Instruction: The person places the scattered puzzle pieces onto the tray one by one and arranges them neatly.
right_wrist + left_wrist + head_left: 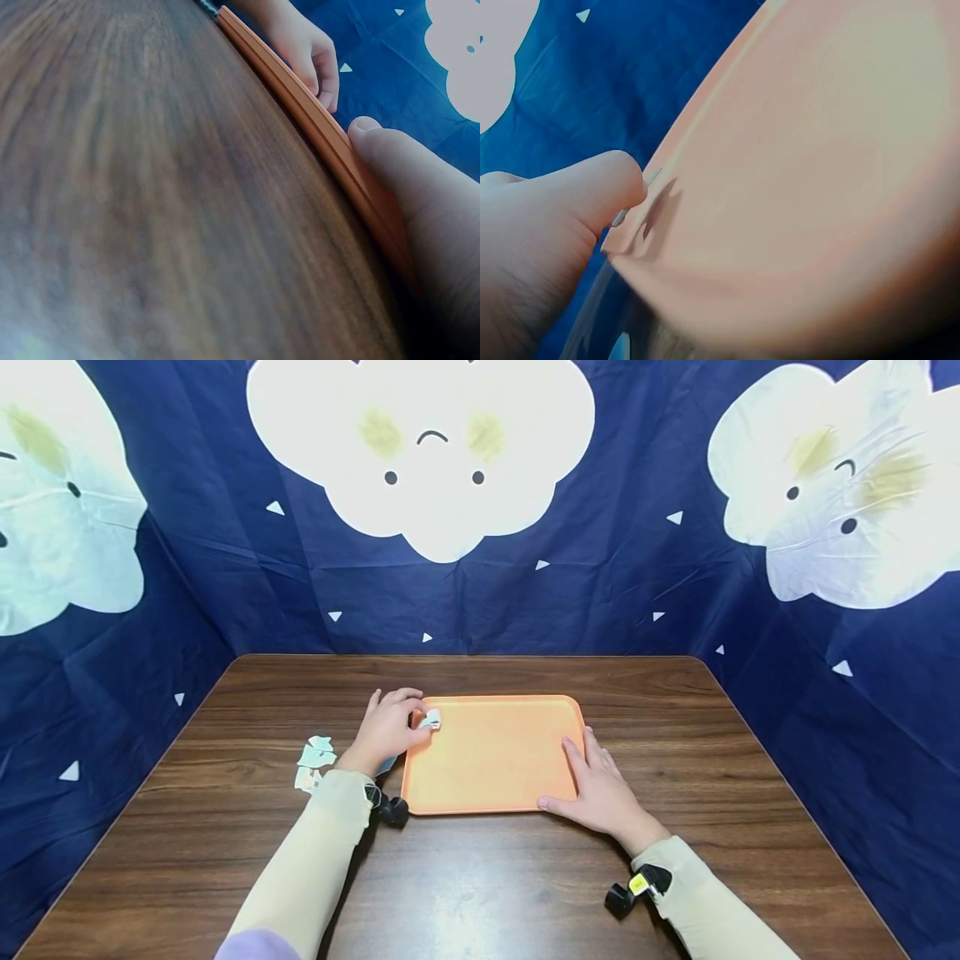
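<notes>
My left hand (388, 727) pinches a small torn paper piece (432, 719) between thumb and fingers, over the far left corner of an orange tray (491, 756). In the left wrist view, the piece's thin edge shows under the thumb, and its shadow falls on the tray. My right hand (597, 785) rests on the tray's near right corner, its thumb at the front rim and its fingers spread along the right side. Several pale torn paper pieces (318, 757) lie on the table left of the left wrist. A bluish piece (386, 766) is partly hidden behind that wrist.
The tray lies flat on a brown wood-grain table (480, 877). A dark blue cloth (465, 593) with white cloud faces encloses the back and both sides. Black wrist cameras are strapped at both sleeves, the left one (393, 811) close to the tray's near left corner.
</notes>
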The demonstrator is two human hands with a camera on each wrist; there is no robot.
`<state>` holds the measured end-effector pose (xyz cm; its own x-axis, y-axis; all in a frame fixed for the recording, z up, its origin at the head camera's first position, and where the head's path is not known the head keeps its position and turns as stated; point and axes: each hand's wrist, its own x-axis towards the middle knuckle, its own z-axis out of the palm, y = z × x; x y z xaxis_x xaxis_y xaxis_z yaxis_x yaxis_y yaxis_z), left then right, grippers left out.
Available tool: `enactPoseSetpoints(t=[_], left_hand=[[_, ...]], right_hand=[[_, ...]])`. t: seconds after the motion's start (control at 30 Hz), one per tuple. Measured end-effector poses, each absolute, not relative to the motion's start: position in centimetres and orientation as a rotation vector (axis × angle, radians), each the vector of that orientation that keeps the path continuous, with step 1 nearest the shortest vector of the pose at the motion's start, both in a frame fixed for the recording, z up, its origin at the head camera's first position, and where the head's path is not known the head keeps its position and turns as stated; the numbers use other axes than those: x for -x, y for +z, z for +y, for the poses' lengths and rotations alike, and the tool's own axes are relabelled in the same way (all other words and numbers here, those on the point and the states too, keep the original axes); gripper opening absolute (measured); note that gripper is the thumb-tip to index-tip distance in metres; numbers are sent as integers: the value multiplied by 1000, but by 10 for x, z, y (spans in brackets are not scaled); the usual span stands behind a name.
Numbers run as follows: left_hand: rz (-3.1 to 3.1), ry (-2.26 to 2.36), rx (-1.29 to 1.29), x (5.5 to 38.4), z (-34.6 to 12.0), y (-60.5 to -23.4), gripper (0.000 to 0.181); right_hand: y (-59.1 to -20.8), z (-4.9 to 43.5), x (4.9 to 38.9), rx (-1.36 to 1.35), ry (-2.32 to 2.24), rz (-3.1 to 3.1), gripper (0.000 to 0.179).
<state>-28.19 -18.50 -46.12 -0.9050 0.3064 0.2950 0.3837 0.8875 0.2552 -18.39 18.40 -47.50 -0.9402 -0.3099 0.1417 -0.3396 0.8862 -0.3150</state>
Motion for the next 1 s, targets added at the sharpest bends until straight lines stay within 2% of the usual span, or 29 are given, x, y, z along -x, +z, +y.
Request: enactPoseSetpoints(t=[1.0], left_hand=[[-2893, -543, 504, 277, -186, -465, 37]], right_hand=[[-482, 185, 186, -510, 495, -2947, 111]])
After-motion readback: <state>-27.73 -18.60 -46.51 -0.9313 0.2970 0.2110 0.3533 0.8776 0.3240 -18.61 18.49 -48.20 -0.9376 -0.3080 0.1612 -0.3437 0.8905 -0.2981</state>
